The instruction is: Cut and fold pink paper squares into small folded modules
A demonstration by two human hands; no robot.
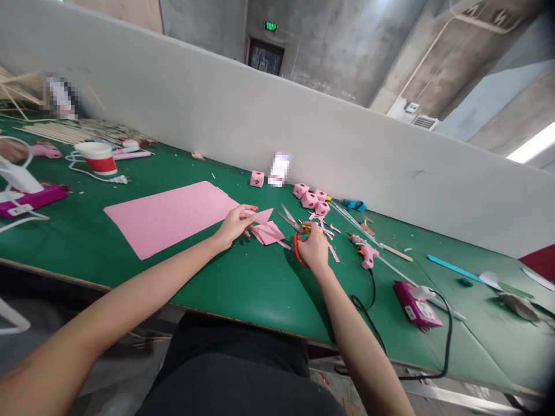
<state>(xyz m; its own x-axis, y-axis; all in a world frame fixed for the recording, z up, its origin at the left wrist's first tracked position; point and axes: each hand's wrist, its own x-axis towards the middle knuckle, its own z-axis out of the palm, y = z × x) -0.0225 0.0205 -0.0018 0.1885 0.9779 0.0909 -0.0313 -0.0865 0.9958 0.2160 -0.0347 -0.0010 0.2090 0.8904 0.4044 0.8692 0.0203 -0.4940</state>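
My left hand (234,226) pinches a small piece of pink paper (263,216) over the green table (260,294). In my right hand (314,247) are scissors (298,249) with red and yellow handles, their blades parted and pointing toward the held paper without touching it. Just below that paper lie more small pink pieces (269,233). A large pink sheet (169,218) rests flat to the left of my left hand. Thin pink strips (333,253) are scattered beyond and beside my right hand.
Folded pink paper shapes (309,200) sit near the grey partition (217,110). To the right are a pink glue gun (368,256) with a black cord and a magenta power strip (417,305). A red-white cup (97,159) and another person's hand (12,150) are at left.
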